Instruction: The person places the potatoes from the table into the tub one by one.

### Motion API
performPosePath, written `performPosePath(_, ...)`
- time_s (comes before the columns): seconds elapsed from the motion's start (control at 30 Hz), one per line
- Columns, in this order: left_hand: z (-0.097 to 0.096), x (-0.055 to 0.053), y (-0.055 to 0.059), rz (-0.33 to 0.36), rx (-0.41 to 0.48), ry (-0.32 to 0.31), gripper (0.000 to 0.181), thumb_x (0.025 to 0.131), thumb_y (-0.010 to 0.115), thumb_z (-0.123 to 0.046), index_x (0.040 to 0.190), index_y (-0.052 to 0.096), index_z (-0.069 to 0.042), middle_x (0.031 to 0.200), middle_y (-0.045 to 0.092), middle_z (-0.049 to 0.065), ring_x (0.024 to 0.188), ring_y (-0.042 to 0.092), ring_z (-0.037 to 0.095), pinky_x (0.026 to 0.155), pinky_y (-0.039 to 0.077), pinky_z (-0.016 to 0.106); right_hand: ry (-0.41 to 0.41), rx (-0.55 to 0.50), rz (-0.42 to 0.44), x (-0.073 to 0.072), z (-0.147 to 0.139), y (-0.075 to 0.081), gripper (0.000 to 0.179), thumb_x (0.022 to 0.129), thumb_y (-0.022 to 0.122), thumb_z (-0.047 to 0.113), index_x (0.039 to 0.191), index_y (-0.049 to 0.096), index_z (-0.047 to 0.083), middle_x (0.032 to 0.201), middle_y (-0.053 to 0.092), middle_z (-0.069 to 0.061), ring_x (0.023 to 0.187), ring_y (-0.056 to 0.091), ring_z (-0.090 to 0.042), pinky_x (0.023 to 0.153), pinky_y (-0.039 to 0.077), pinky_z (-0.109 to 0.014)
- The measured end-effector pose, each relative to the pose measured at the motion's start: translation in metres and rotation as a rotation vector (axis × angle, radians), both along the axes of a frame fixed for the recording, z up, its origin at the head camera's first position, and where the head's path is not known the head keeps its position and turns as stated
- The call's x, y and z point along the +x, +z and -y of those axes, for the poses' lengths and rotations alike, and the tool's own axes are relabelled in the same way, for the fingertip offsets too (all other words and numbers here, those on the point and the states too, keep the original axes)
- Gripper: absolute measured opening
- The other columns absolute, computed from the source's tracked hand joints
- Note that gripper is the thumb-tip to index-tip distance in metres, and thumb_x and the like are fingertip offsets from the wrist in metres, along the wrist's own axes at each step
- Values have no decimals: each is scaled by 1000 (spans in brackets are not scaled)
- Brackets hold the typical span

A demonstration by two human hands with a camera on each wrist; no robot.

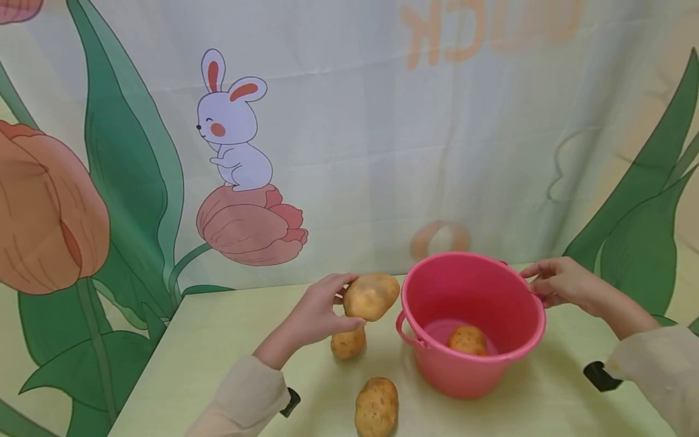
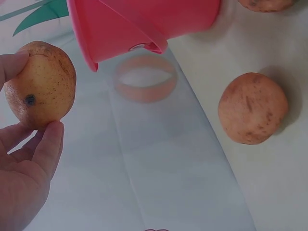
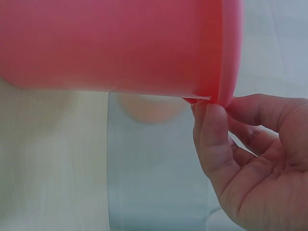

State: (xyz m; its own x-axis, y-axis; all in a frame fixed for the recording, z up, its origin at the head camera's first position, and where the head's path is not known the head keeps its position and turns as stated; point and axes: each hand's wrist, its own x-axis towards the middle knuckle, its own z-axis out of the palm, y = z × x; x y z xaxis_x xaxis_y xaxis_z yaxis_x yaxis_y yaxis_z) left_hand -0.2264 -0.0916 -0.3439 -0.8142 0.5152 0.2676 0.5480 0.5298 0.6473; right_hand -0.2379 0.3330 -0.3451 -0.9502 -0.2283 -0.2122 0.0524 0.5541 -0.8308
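My left hand [image 1: 326,309] holds a potato [image 1: 372,295] between thumb and fingers, raised just left of the pink bucket [image 1: 461,379]. In the left wrist view that potato [image 2: 45,86] shows a dark spot on its skin. My right hand [image 1: 568,283] pinches the bucket's rim on the right side; the right wrist view shows thumb and fingers [image 3: 214,139] on either side of the rim. One potato [image 1: 468,340] lies inside the bucket at the bottom. Two more potatoes rest on the table: one [image 1: 348,343] below the left hand, the other [image 1: 377,406] nearer the front.
The pale yellow-green table [image 1: 180,364] ends at the back against a hanging cloth [image 1: 349,133] printed with a rabbit and tulips. The bucket's handle [image 1: 406,332] hangs at its left side. Each sleeve has a black band piece [image 1: 602,376] near the wrist.
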Motion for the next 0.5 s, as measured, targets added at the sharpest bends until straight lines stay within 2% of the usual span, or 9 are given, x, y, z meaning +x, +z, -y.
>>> performPosePath(0.3, -11, 0, 5, -33, 0, -19, 62, 67, 75, -18, 122, 48, -6, 113, 54, 2, 88, 52, 8, 79, 49, 21, 1, 8, -6, 0, 0, 0, 44, 85, 52, 10, 121, 39, -13, 88, 62, -11, 72, 62, -18, 67, 54, -35)
performPosePath(0.5, -24, 0, 11, -34, -40, -22, 64, 68, 74, -22, 124, 47, -6, 117, 52, 4, 92, 52, 10, 79, 49, 21, 2, 2, -3, 0, 0, 0, 44, 86, 52, 11, 121, 39, -13, 89, 62, -10, 73, 62, -18, 67, 54, -35)
